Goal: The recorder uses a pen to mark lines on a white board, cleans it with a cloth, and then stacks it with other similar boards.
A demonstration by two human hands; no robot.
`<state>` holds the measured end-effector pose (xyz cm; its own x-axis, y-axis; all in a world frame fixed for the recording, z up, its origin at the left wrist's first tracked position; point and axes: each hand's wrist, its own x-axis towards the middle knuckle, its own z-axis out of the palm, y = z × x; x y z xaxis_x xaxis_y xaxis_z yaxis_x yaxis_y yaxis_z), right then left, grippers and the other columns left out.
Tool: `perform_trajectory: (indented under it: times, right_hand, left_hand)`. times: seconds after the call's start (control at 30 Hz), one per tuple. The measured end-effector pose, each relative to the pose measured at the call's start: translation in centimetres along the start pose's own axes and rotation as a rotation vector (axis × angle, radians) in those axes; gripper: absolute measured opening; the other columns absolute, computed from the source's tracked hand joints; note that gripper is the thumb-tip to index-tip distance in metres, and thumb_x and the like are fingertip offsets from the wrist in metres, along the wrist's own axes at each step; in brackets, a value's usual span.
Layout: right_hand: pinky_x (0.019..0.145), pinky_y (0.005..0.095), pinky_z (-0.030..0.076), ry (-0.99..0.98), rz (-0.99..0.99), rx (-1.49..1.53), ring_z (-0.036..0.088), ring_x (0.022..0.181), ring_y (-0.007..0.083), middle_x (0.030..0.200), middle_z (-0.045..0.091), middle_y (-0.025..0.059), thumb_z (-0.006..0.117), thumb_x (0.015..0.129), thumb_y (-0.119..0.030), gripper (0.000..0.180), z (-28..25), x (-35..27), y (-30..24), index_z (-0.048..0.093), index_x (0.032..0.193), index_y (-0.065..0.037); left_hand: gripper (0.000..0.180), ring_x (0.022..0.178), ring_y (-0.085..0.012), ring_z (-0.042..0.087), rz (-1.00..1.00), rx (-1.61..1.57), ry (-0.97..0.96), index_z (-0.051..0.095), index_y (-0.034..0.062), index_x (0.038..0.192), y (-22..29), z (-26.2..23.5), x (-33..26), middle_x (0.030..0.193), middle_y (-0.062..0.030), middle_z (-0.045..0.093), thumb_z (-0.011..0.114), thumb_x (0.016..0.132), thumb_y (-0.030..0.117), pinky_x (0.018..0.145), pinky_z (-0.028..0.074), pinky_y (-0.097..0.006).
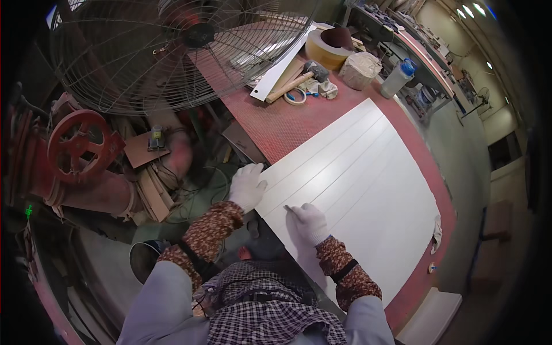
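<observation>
Dim background | ceiling lamps [468, 11] upper right | white panel [356, 190] glaring (mid-board) | edges bent, corners black

White gloves [313, 224], brown patterned oversleeves [214, 229] with dark bands [345, 270], grey sleeves [158, 305], checked apron [264, 325].

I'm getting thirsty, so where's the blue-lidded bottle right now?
In the head view, the blue-lidded bottle is at upper right, near the right edge of the red tabletop, just right of the whitish roll.
</observation>
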<state>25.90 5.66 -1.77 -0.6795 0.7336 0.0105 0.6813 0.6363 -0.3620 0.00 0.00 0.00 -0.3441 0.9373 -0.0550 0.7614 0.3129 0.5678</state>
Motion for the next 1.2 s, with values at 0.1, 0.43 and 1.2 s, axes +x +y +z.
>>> perform_trajectory:
  times: [0.1,0.43,1.2]
  right_hand:
    - [0.073,0.0486,0.054,0.021,-0.131,0.081,0.066,0.087,0.0358,0.088,0.063,0.0138,0.064,0.096,-0.024,0.014,-0.9,0.9,1.9,0.071,0.098,-0.012]
    - [0.076,0.0481,0.053,0.172,-0.054,-0.056,0.065,0.085,0.036,0.088,0.063,0.0131,0.063,0.098,-0.021,0.014,-2.5,10.0,9.9,0.072,0.1,-0.01]
    - [0.071,0.0471,0.055,0.004,-0.214,-0.01,0.066,0.085,0.0325,0.084,0.062,0.011,0.06,0.098,-0.019,0.012,-4.1,10.3,9.6,0.068,0.094,-0.01]
  left_hand:
    - [0.048,0.12,-0.0363,0.056,-0.028,0.145,0.044,0.054,0.0069,0.139,3.6,3.5,1.7,0.128,-0.0145,0.059,0.062,0.094,0.025,0.104,0.046,-0.05]
    - [0.04,0.105,-0.027,0.06,-0.061,0.395,0.467,0.06,0.0086,0.128,5.9,8.9,3.7,0.107,-0.0079,0.06,0.063,0.091,0.022,0.096,0.047,-0.044]
    - [0.044,0.11,-0.029,0.057,-0.116,0.423,0.398,0.059,0.0065,0.134,6.7,9.0,4.0,0.117,-0.0091,0.059,0.062,0.092,0.02,0.1,0.045,-0.044]
